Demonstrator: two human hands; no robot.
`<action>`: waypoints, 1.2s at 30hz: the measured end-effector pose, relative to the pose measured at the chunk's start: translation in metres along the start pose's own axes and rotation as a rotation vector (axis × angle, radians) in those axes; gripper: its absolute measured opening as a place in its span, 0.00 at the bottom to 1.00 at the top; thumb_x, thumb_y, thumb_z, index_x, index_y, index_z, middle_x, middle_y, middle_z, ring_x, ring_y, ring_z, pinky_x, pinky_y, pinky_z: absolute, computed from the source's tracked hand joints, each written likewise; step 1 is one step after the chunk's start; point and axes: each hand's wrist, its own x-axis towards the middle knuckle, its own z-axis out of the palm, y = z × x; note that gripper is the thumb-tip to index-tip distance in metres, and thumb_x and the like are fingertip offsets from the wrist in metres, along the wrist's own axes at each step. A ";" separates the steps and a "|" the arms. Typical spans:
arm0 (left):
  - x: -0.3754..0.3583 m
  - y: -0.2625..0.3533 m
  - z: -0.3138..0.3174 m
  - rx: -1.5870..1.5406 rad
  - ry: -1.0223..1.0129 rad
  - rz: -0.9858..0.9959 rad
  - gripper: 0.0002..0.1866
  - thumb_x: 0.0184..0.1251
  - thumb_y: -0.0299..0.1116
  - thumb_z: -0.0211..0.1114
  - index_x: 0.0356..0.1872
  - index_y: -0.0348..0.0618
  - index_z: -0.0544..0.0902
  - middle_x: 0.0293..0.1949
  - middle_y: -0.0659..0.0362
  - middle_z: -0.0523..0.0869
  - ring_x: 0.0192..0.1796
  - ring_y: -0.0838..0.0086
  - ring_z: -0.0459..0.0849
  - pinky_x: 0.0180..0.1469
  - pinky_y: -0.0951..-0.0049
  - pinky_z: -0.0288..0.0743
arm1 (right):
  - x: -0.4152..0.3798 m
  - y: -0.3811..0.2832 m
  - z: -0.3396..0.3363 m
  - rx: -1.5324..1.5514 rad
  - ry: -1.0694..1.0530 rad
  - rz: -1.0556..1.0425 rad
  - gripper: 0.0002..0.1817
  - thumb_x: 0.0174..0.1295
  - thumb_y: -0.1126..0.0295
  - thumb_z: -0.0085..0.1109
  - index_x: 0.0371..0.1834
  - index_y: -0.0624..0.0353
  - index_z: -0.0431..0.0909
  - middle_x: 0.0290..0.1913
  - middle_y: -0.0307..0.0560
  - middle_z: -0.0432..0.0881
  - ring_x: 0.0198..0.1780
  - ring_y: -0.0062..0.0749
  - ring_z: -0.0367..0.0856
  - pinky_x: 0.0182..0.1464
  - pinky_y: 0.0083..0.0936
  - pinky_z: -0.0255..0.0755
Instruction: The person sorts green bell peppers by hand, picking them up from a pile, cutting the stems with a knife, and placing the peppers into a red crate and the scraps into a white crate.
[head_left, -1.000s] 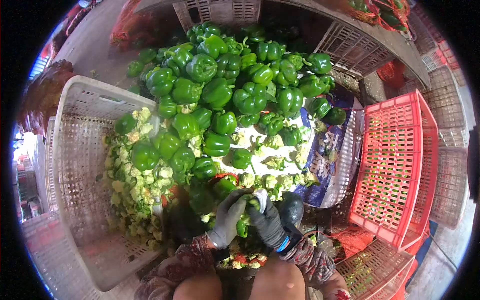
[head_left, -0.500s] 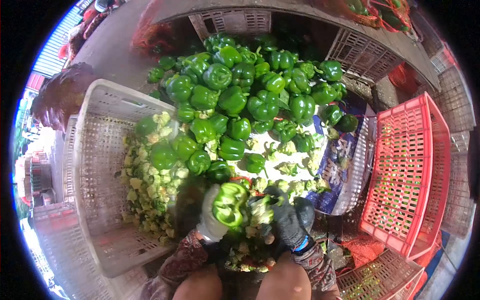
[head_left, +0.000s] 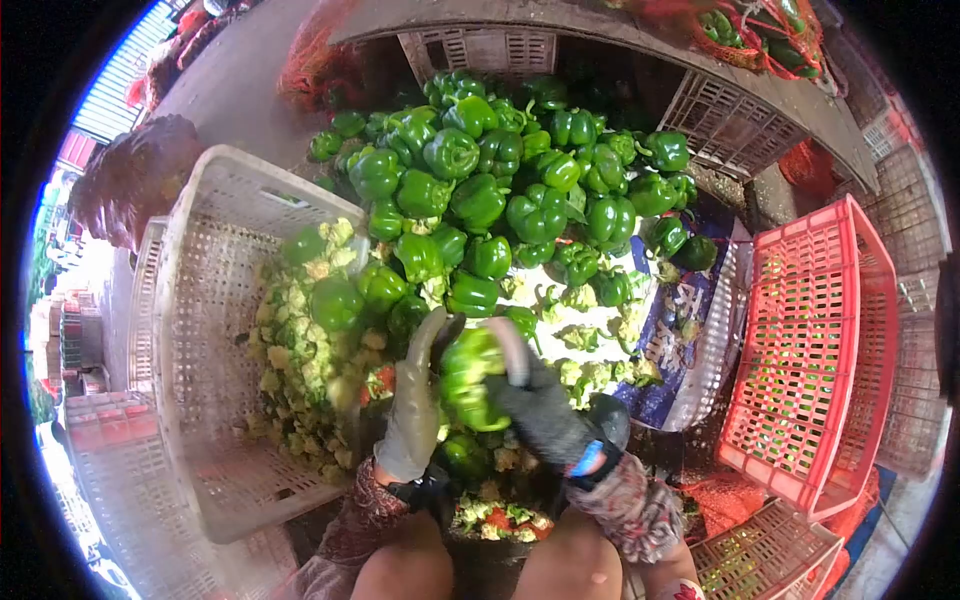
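A green bell pepper [head_left: 470, 378], blurred by motion, is between my two gloved hands, above my knees. My left hand [head_left: 412, 405], in a pale glove, lies along its left side with the fingers extended upward and apart. On the right, my right hand [head_left: 540, 405], in a dark glove, is wrapped against the pepper and holds a pale, blurred object that I cannot make out. A large heap of green peppers [head_left: 480, 200] lies just beyond. Below the held pepper, another pepper [head_left: 465, 455] rests near my lap.
At the left stands a white crate [head_left: 190, 400] with cut pepper cores [head_left: 310, 380]. A red crate [head_left: 790, 350] tilts at the right, beside blue printed sheeting [head_left: 655, 370]. Brown crates [head_left: 730, 120] and a ledge [head_left: 600, 40] stand behind the heap.
The pepper at my left hand now sits between both hands. My right hand has moved left against it, and the pale core at its fingers is no longer visible. My left fingers have straightened.
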 end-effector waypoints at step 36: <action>0.053 -0.139 0.056 0.607 -0.569 -0.515 0.37 0.60 0.45 0.62 0.68 0.46 0.59 0.52 0.40 0.79 0.55 0.51 0.79 0.57 0.60 0.71 | -0.023 0.115 -0.063 0.006 0.154 0.482 0.30 0.67 0.74 0.49 0.73 0.51 0.55 0.58 0.49 0.73 0.56 0.31 0.71 0.59 0.25 0.64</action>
